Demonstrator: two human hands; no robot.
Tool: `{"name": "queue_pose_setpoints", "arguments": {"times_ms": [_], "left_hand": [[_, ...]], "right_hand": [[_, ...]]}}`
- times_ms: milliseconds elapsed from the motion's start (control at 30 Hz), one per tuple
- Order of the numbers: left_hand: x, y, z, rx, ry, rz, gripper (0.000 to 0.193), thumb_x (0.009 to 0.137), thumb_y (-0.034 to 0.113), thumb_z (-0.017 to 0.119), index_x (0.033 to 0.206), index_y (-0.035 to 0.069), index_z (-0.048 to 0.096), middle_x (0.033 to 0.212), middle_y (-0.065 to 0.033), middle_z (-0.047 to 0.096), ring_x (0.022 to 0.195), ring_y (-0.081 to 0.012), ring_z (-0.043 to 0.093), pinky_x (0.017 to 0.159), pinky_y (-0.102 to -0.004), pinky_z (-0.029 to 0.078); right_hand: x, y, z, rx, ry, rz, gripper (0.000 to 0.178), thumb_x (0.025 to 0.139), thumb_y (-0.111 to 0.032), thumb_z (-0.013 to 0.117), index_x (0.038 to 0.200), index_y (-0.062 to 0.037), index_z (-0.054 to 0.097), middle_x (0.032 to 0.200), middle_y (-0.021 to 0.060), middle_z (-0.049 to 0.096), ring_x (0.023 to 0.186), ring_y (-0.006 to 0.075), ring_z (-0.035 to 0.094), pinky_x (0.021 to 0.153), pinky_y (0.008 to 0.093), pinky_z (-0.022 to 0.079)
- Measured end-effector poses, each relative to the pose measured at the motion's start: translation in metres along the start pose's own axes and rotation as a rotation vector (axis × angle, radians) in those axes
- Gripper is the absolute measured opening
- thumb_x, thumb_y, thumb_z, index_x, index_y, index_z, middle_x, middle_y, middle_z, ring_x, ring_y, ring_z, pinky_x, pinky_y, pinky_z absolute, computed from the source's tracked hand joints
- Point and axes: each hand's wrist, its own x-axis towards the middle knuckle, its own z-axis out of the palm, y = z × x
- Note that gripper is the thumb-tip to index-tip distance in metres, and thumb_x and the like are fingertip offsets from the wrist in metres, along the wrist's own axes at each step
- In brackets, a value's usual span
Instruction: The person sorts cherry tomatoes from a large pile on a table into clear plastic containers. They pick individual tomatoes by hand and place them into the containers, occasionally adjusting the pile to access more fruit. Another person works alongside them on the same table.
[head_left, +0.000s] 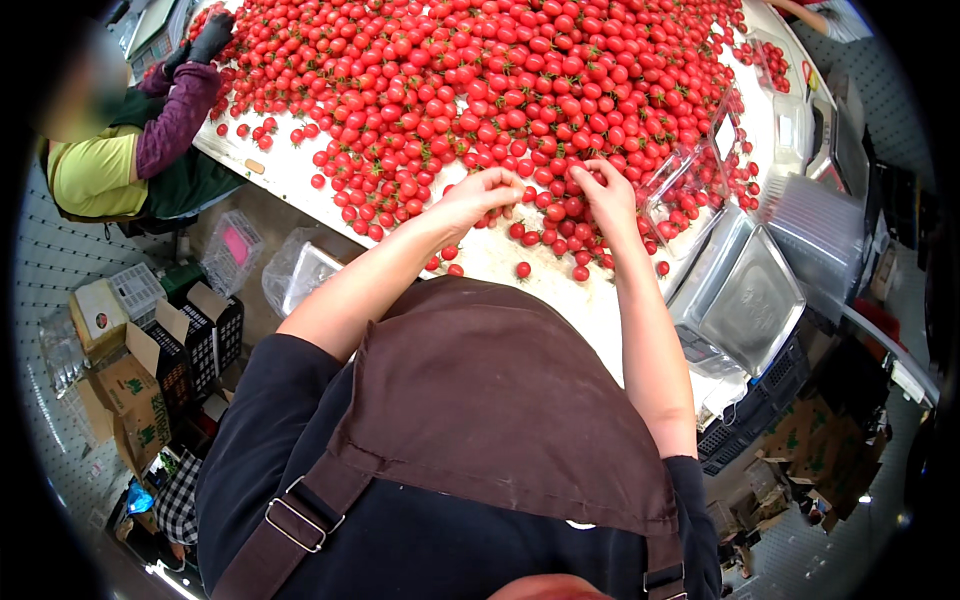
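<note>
Red cherry tomatoes [450, 90] with green stems lie heaped over the white table [330, 205]. My left hand [484, 198] is just above the near edge of the heap, its fingers curled in toward the thumb; anything between the fingertips is too small to make out. To its right, my right hand [607, 200] reaches down to the tomatoes with thumb and fingertips drawn together, and what they hold is unclear. A few loose tomatoes [523, 270] lie nearer to me. Beside my right hand stands an open clear plastic box [672, 190], with tomatoes in and around it.
Stacked clear plastic boxes [820, 230] and a large clear lidded container [750, 300] stand along the right edge. At the far left a person in dark gloves [212, 38] works at the heap. Cardboard boxes [130, 395] and black crates [215, 325] are on the floor at left.
</note>
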Motion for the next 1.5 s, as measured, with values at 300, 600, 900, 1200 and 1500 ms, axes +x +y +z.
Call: {"name": "queue_pose_setpoints", "arguments": {"times_ms": [300,600,900,1200,1500], "left_hand": [[0.067,0.017,0.060,1.586,0.382,0.610,0.020,0.086,0.014,0.064,0.105,0.010,0.064,0.109,-0.0094,0.054,0.103,-0.0264,0.059,0.082,-0.0419,0.054],[0.055,0.014,0.036,1.419,0.365,0.641,0.027,0.081,0.018,0.072,0.106,0.009,0.065,0.105,-0.0097,0.054,0.102,-0.0281,0.059,0.080,-0.0427,0.053],[-0.024,-0.007,-0.013,-0.272,-0.225,-0.004,0.049,0.100,0.044,0.054,0.135,0.011,0.051,0.106,-0.0070,0.063,0.084,-0.0127,0.060,0.055,-0.0200,0.044],[-0.026,-0.020,0.004,-0.228,-0.041,-0.109,0.022,0.099,0.037,0.059,0.104,0.015,0.058,0.098,-0.0003,0.063,0.076,-0.0092,0.060,0.051,-0.0186,0.042],[0.009,0.063,0.102,-0.037,-0.246,-0.010,0.022,0.101,0.032,0.056,0.101,0.010,0.056,0.088,-0.0011,0.059,0.068,-0.0073,0.051,0.050,-0.0210,0.038]], "right_hand": [[-0.051,0.027,-0.011,1.012,-0.121,0.276,0.025,0.099,-0.031,0.060,0.089,-0.0079,0.060,0.091,0.0045,0.065,0.068,0.0117,0.062,0.046,0.0238,0.043],[-0.052,0.019,0.005,-0.266,0.330,-0.285,0.020,0.089,-0.018,0.069,0.105,-0.0051,0.069,0.093,0.0106,0.061,0.086,0.0284,0.065,0.077,0.0384,0.053],[-0.019,-0.002,0.025,-0.845,0.141,-0.191,0.021,0.086,-0.015,0.064,0.105,-0.0045,0.065,0.108,0.0179,0.056,0.099,0.0353,0.060,0.075,0.0470,0.056],[-0.060,0.019,0.005,0.128,-0.197,-0.095,0.030,0.094,-0.023,0.065,0.115,-0.0028,0.060,0.091,0.0139,0.061,0.079,0.0214,0.060,0.058,0.0335,0.049],[-0.095,0.042,-0.116,1.210,0.269,0.107,0.030,0.102,-0.032,0.052,0.114,-0.0049,0.057,0.098,0.0090,0.064,0.079,0.0173,0.062,0.056,0.0264,0.045]]}}
